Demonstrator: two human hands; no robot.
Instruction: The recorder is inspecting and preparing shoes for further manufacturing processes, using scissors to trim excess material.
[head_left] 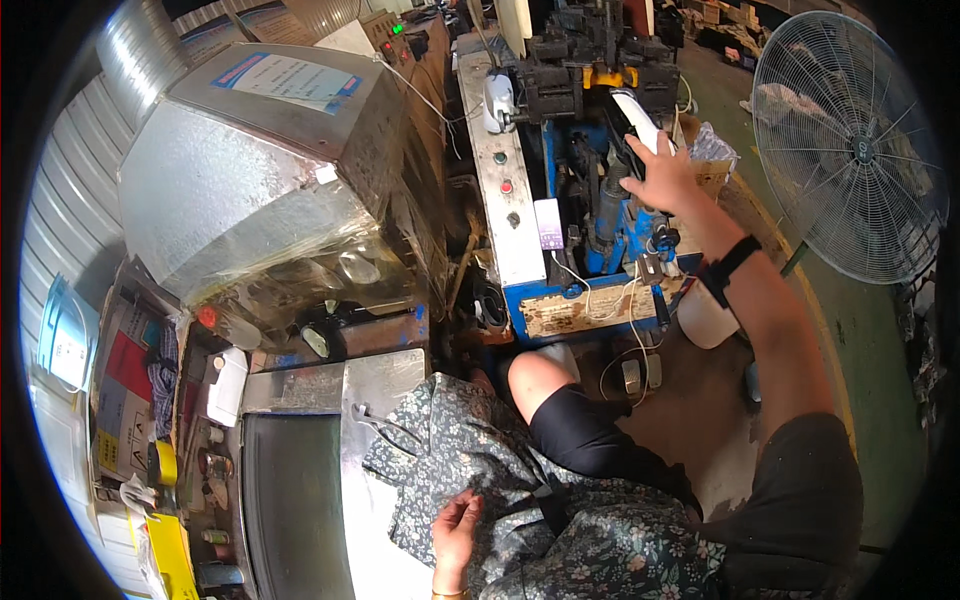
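Note:
My right hand reaches forward to a black and blue machine, its fingers spread. The fingertips touch the near end of a long, smooth white piece, which slants up under the machine's yellow part; its kind is not clear. Low in front of me, my left hand hovers over my flowered apron, thumb and fingers pinched together. Whatever may be between them is too small to make out. Grey metal pliers lie by the apron's edge on a metal tabletop.
Left of the machine runs a white control panel with buttons; a phone with a cable stands beside it. A large metal hood rises at the left. At the right stands a big fan. A dark belt lies near left.

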